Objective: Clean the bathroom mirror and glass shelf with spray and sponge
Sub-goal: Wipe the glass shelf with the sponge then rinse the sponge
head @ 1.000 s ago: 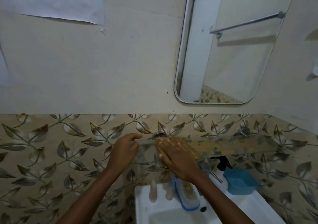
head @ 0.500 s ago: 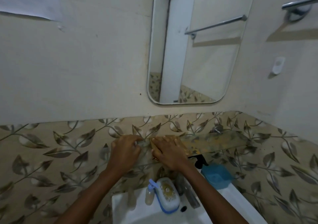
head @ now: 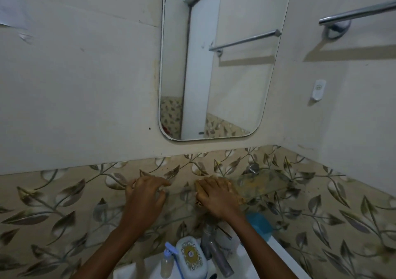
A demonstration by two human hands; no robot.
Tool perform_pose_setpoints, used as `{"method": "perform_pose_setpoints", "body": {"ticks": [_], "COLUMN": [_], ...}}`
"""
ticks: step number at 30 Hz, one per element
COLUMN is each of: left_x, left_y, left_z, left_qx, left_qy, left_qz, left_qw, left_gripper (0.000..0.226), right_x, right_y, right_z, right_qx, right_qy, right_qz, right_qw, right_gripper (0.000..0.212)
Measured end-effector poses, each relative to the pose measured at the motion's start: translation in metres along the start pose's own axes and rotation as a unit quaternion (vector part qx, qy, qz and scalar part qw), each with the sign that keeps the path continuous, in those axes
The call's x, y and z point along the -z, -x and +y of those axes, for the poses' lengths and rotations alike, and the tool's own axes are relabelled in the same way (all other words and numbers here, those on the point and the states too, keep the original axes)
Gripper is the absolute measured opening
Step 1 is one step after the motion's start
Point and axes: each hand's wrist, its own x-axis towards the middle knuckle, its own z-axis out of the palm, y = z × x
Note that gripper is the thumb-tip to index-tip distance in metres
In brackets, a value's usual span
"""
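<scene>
The glass shelf [head: 270, 182] runs along the leaf-patterned tiles below the mirror [head: 225, 68] and carries yellowish smears. My right hand [head: 216, 197] presses flat on a yellowish sponge [head: 236, 193] near the shelf's middle; most of the sponge is hidden under the palm. My left hand [head: 143, 199] rests on the shelf's left end with fingers spread, holding nothing. A small clear spray bottle [head: 166, 261] with a blue top stands on the sink rim below.
The white sink [head: 246, 263] sits under the shelf with a grey tap [head: 214, 251], a white-and-blue soap case [head: 191, 257] and a blue tub [head: 260, 225]. A chrome towel bar [head: 353, 13] and a white wall hook [head: 318, 90] are on the right wall.
The view has swung right and tilted up, showing more of the mirror and the right wall. My left hand went from pinching the shelf's end to lying on it. The right hand stays on the sponge.
</scene>
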Motion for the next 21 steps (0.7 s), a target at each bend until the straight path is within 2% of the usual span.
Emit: {"method": "perform_pose_setpoints", "body": {"ticks": [2, 7, 10, 13, 21], "left_x": [-0.002, -0.008, -0.012, -0.018, -0.027], "left_y": [-0.002, -0.007, -0.007, -0.008, -0.012], "left_z": [-0.002, -0.005, -0.006, -0.009, 0.0], "left_qx": [-0.005, -0.01, -0.014, -0.026, -0.044], "left_qy": [-0.003, -0.012, -0.011, -0.007, 0.0], "left_qz": [0.001, -0.006, -0.005, -0.017, -0.03], "left_qw": [1.0, 1.0, 1.0, 0.999, 0.999], "left_gripper": [0.025, 0.025, 0.028, 0.042, 0.045], "right_x": [0.003, 0.006, 0.008, 0.011, 0.026], "right_y": [-0.002, -0.008, -0.012, -0.014, -0.026], "right_z": [0.007, 0.028, 0.039, 0.052, 0.098], "right_qx": [-0.01, -0.033, -0.062, -0.091, -0.119], "right_qy": [0.005, 0.006, -0.008, -0.006, 0.044], "right_qz": [-0.008, 0.001, 0.013, 0.03, 0.011], "right_qw": [1.0, 0.999, 0.998, 0.995, 0.992], "right_gripper": [0.066, 0.051, 0.049, 0.048, 0.048]}}
